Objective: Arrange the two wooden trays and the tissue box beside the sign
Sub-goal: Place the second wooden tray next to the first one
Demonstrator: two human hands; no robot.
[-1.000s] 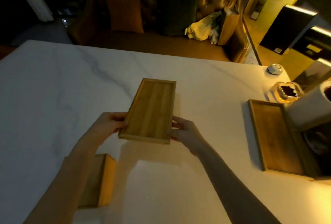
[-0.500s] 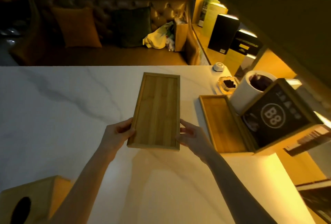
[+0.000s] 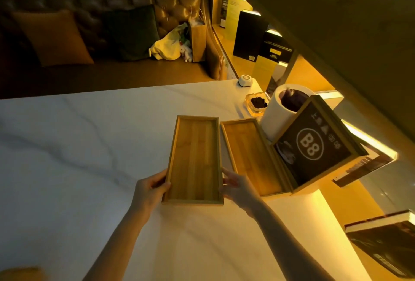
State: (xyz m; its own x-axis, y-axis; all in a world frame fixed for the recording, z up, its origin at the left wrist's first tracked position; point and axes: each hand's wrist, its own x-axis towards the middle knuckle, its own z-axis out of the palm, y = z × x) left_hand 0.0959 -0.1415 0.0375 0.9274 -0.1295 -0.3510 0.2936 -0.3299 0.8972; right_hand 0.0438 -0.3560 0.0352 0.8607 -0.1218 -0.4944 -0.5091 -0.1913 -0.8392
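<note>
White marble table (image 3: 78, 157): two wooden trays (image 3: 194, 159), sign (image 3: 314, 146), perhaps ashtray (image 3: 258, 103).

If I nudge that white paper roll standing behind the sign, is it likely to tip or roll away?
The white paper roll stands upright on its end, so it probably won't roll unless knocked over. It looks tall and probably light, so a high push might topple it. The sign and the tray beside it would likely block it on that side.

A brown leather sofa (image 3: 107, 33) is sitting beyond the white marble table (image 3: 67, 157); warm yellow light is glowing along the right shelves (image 3: 280, 56).
</note>
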